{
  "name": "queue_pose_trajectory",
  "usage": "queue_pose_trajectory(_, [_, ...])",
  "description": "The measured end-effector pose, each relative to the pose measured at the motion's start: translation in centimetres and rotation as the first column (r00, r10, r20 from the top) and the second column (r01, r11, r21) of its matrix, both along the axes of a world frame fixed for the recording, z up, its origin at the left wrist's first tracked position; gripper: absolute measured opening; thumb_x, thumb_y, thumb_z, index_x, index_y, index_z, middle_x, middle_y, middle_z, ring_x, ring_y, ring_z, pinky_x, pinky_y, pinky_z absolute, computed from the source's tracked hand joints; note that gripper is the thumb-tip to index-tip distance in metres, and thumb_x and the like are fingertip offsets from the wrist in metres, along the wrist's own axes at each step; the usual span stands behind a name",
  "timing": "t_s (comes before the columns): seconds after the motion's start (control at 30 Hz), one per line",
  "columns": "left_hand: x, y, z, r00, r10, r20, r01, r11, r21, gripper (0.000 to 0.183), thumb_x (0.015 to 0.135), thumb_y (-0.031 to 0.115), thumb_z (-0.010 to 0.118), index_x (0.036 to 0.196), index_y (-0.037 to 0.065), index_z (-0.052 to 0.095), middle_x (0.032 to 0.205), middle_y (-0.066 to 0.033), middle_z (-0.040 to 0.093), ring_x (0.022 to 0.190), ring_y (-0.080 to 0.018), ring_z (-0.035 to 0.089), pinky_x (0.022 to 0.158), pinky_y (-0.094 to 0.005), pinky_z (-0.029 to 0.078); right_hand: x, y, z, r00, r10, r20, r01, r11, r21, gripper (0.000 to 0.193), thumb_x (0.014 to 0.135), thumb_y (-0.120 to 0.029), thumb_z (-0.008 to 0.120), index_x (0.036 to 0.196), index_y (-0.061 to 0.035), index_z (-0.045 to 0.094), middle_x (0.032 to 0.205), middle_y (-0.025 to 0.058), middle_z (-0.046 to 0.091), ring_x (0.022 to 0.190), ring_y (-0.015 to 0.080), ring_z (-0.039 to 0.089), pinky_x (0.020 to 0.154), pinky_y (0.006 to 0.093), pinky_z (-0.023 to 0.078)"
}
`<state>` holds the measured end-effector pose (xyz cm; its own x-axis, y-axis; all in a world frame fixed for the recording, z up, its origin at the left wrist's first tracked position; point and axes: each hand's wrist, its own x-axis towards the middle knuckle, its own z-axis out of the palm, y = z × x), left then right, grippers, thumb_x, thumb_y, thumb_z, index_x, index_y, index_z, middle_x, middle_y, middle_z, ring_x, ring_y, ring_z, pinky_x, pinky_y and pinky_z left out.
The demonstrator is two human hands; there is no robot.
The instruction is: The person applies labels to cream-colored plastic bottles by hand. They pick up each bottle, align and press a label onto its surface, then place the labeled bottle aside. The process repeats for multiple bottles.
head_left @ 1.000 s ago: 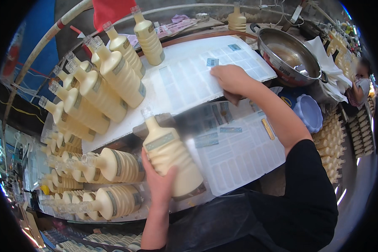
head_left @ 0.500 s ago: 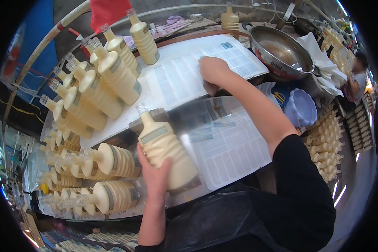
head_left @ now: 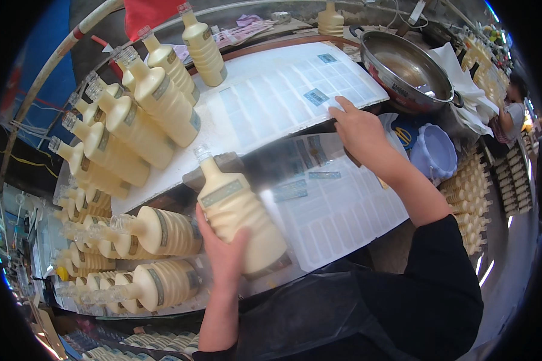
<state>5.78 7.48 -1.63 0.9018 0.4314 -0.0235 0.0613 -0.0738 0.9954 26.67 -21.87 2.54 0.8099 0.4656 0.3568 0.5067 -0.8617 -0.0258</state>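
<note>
My left hand (head_left: 226, 253) is wrapped round the lower side of a cream ribbed bottle (head_left: 241, 219) with a clear threaded neck. The bottle lies tilted, neck pointing away, with a grey-green label strip on its shoulder. My right hand (head_left: 364, 135) is at the right edge of a white board, its index finger and thumb reaching to a translucent label sheet (head_left: 271, 99) there. A small brown piece (head_left: 351, 158) shows under the right palm, partly hidden by the fingers. Two small blue-grey labels sit on that sheet near the fingertips. A second label sheet (head_left: 337, 222) lies nearer me.
Several upright cream bottles (head_left: 162, 99) crowd the board's left end; more lie on their sides (head_left: 165, 283) at the near left. A metal pan (head_left: 403, 69) of liquid, a lavender basin (head_left: 433, 153) and white paper (head_left: 457, 90) stand right. A person (head_left: 512, 111) is farther right.
My right hand has moved right and nearer, from the sheet's middle to its edge, uncovering a second small label. The left hand and its bottle have stayed almost in place.
</note>
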Motion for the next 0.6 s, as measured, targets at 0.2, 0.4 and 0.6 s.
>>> queue_pose_trajectory(0.2, [0.4,-0.3,1.5,0.991,0.039,-0.128,-0.018,0.987,0.162,0.102,0.079,0.017,0.075,0.162,0.001,0.018,0.149,-0.0242,0.047,0.131,-0.0319,0.053,0.11,-0.0402,0.043,2.0,2.3,-0.2,0.996,0.026,-0.084,-0.024,0.999,0.021,0.055,0.083,-0.009,0.07,0.134,0.0004,0.052,0.131,0.0177,0.06,0.099,0.0396,0.067,0.083,0.0468,0.055])
queue_pose_trajectory(0.4, [-2.4,0.1,0.4,0.994,0.022,-0.103,-0.013,0.996,0.086,0.101,0.08,0.016,0.076,0.161,-0.001,0.019,0.151,-0.0256,0.044,0.131,-0.0362,0.053,0.11,-0.0427,0.044,2.8,1.7,-2.0,1.0,0.01,-0.017,-0.01,1.0,-0.005,0.036,0.083,-0.007,0.069,0.119,-0.0041,0.064,0.127,0.0139,0.067,0.106,0.0357,0.067,0.089,0.0454,0.055])
queue_pose_trajectory(0.6, [-6.7,0.3,-2.6,0.992,-0.098,-0.076,0.124,0.826,0.55,0.116,0.069,0.03,0.088,0.159,-0.001,0.023,0.149,-0.025,0.043,0.133,-0.0389,0.048,0.112,-0.0475,0.039,2.9,-2.6,-3.7,0.918,0.192,0.346,-0.191,0.981,-0.035,0.016,0.087,-0.01,0.071,0.103,-0.0103,0.07,0.101,0.0072,0.076,0.085,0.0263,0.074,0.071,0.0346,0.06])
